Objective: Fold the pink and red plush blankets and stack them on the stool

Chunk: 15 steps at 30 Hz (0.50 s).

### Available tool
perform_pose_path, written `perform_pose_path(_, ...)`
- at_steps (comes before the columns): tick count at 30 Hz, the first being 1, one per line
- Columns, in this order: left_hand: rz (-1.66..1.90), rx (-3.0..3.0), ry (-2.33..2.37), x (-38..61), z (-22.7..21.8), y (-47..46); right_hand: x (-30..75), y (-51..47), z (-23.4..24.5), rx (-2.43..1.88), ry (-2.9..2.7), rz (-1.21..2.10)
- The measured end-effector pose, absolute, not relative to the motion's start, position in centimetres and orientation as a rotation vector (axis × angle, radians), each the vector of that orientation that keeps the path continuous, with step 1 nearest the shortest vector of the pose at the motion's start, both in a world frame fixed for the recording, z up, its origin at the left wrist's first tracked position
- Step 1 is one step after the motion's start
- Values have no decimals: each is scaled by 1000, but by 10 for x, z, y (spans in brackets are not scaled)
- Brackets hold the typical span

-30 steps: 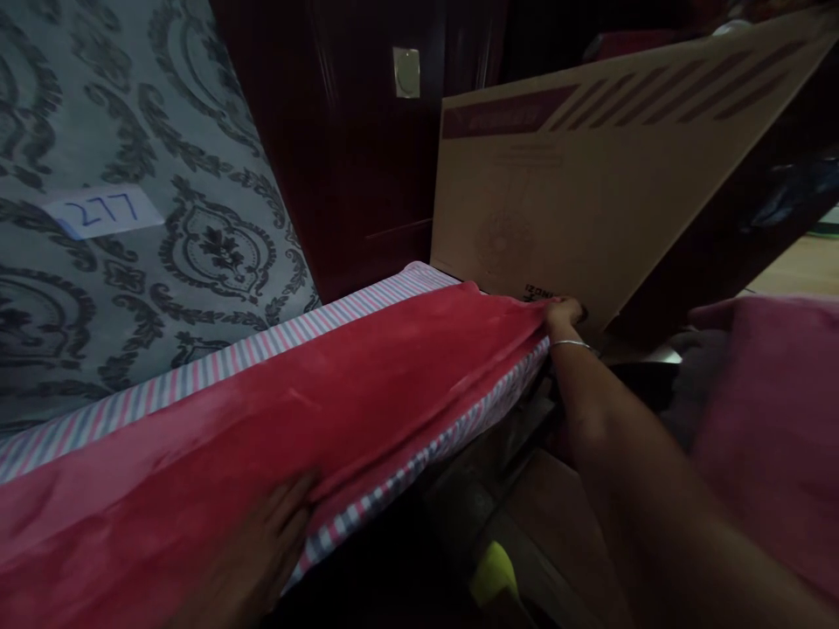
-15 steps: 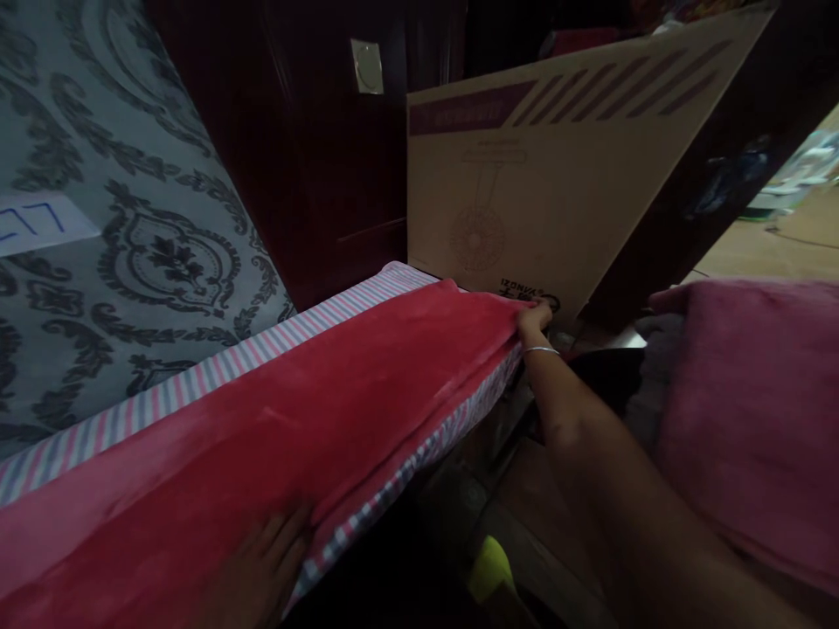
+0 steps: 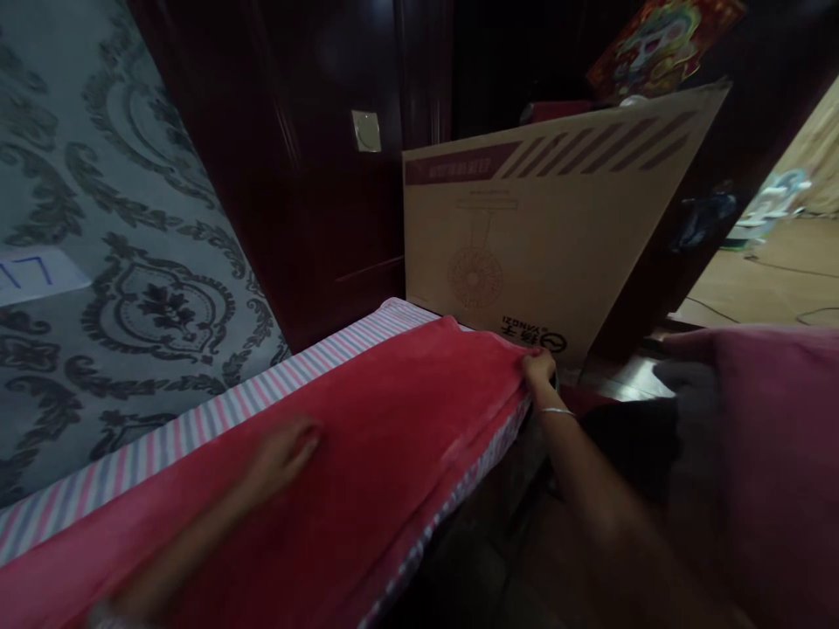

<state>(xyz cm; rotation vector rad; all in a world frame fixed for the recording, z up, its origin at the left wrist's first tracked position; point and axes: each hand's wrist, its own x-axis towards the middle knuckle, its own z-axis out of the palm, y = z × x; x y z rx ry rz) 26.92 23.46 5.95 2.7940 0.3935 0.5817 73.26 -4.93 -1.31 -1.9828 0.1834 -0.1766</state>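
Observation:
A red plush blanket [image 3: 386, 437] lies along a narrow mattress covered in a pink and grey striped sheet [image 3: 216, 415]. My left hand [image 3: 281, 454] rests flat on the blanket near its middle, fingers stretched out, somewhat blurred. My right hand [image 3: 537, 367], with a thin bangle on the wrist, pinches the blanket's far corner at the mattress end, right by the bottom of a large cardboard fan box [image 3: 544, 236].
The fan box stands upright against a dark wooden door [image 3: 315, 175]. Grey patterned wallpaper [image 3: 131, 262] with a paper label runs along the left. A pink cushion or fabric [image 3: 773, 454] fills the right foreground. The floor below the mattress is dark.
My left hand has moved from the blanket's near edge up onto its top surface. The right hand stays pinched on the far corner. The camera tilted up.

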Motion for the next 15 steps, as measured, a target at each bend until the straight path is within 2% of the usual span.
perform_pose_path(5,304,2695,667,413,81,288,741,-50,-31,-1949,152,-306)
perform_pose_path(15,162,2478,680,605,65,297,747,-50,-58,-1925,-17,-511)
